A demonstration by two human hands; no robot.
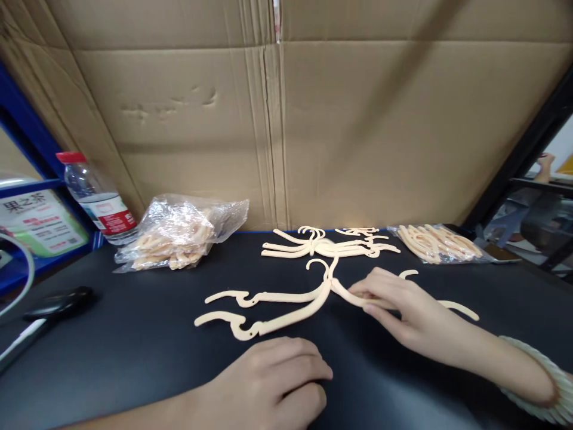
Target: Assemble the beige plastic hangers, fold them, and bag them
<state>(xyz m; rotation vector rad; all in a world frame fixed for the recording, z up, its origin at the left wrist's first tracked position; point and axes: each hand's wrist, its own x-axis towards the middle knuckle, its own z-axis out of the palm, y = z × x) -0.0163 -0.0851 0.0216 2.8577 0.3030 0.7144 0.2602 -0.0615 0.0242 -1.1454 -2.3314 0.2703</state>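
Observation:
Two cream plastic hangers [273,307] lie overlapped on the black table [134,346], hooks pointing away from me. My right hand [403,307] rests on their right arms, fingertips pinched together on the plastic near the neck. My left hand [277,382] lies low on the table just in front of the hangers, fingers curled under, touching nothing I can make out. A small stack of the same hangers [329,245] sits farther back at the middle.
A clear bag of hangers [179,236] lies at the back left, another bag [436,243] at the back right. A water bottle [96,200] stands far left beside a blue shelf. A black tool [54,304] lies at the left edge. A cardboard wall [286,119] closes the back.

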